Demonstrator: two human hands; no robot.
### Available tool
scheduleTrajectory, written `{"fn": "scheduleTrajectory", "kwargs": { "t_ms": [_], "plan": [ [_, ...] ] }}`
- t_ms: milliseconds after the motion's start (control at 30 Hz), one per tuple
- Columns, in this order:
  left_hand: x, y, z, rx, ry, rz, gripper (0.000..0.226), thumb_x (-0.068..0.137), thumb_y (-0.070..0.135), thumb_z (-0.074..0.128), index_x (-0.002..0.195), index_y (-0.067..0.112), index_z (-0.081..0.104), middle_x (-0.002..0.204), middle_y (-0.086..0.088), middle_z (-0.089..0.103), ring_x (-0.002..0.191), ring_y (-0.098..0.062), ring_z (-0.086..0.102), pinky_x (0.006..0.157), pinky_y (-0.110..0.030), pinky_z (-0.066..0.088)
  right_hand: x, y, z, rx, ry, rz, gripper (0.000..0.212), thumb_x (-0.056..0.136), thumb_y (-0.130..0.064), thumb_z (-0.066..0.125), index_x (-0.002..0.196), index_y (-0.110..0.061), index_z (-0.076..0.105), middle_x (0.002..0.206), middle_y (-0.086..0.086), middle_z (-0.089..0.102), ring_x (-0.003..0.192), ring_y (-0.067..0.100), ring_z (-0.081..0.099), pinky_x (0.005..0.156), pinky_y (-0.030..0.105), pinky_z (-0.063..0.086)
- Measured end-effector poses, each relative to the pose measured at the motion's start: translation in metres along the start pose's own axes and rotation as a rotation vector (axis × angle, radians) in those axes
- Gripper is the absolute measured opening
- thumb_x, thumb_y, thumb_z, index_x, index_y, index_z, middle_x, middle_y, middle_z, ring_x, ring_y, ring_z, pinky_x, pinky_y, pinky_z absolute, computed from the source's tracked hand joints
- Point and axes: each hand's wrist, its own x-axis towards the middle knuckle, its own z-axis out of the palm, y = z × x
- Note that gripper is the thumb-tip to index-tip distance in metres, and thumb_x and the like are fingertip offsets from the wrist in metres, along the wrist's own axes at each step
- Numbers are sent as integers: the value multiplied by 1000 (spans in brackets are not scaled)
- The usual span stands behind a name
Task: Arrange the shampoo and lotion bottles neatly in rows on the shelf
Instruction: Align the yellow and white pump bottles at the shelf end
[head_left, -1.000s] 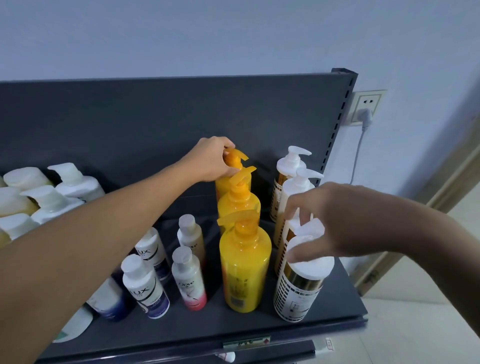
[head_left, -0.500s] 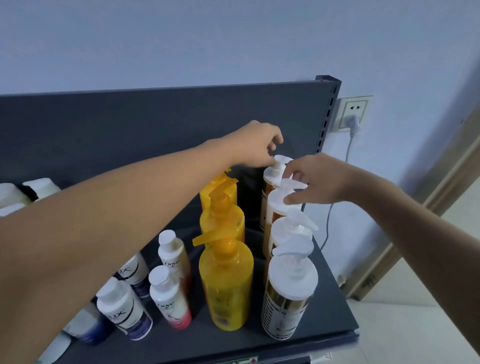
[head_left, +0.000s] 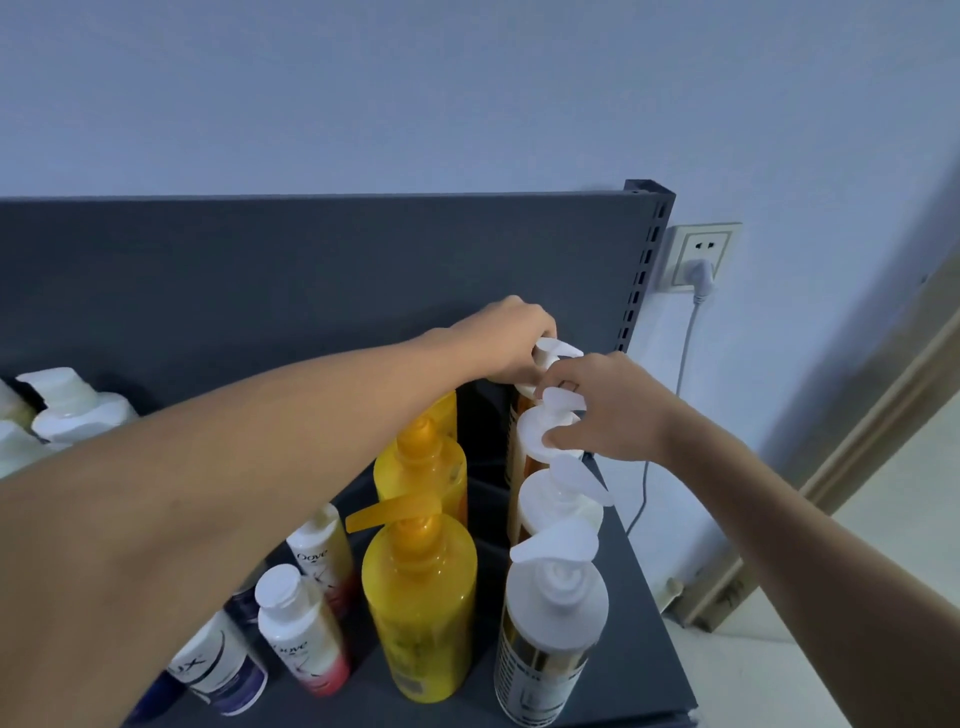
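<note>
Head view: the left hand (head_left: 506, 340) has its fingers curled round the pump of the rearmost white bottle (head_left: 558, 351) at the shelf's (head_left: 640, 623) back right corner. The right hand (head_left: 608, 410) has its fingers pinching the pump of the next white bottle (head_left: 534, 435), just in front along the right edge.

Left hand (head_left: 506, 340) and right hand (head_left: 608, 410) are bare, forearms (head_left: 260, 467) uncovered throughout.

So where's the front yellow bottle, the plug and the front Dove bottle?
front yellow bottle (head_left: 421, 613): head view, middle of its body.
plug (head_left: 701, 271): head view, its white casing in the socket.
front Dove bottle (head_left: 304, 644): head view, its white label.
</note>
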Motion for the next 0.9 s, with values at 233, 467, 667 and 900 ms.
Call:
{"fn": "scheduleTrajectory", "kwargs": {
  "t_ms": [233, 467, 667, 900],
  "plan": [
    [0, 5, 3, -28, 61, -1, 36, 83, 34, 76, 117, 23, 70, 112, -5, 66, 96, -26, 64, 67, -32, 52, -3, -5, 1, -6, 32, 14, 40, 72, -38, 77, 110, -28, 71, 100, -2, 71, 88, 20, 61, 77, 40, 57],
    [-9, 5, 0, 19, 74, -77, 35, 81, 36, 77, 103, 9, 74, 98, -12, 70, 75, -25, 66, 69, -45, 61, -4, -8, -2, 40, 41, 7, 33, 73, -31, 79, 104, -23, 71, 94, 0, 71, 84, 22, 63, 71, 35, 55],
    [-11, -2, 1, 57, 102, -124, 32, 79, 35, 77, 97, 8, 76, 94, -12, 71, 66, -27, 62, 63, -45, 62, -1, -11, -1, 34, 48, -13, 31, 72, -30, 79, 101, -18, 72, 90, 3, 72, 80, 24, 66, 74, 42, 58],
    [-11, -9, 0, 36, 89, -124, 32, 80, 39, 81, 102, 17, 73, 97, -5, 68, 74, -21, 65, 67, -42, 62, 1, -14, 1, 42, 74, -19, 28, 74, -26, 78, 99, -17, 72, 84, 2, 71, 75, 24, 63, 63, 33, 52]
  ]
}}
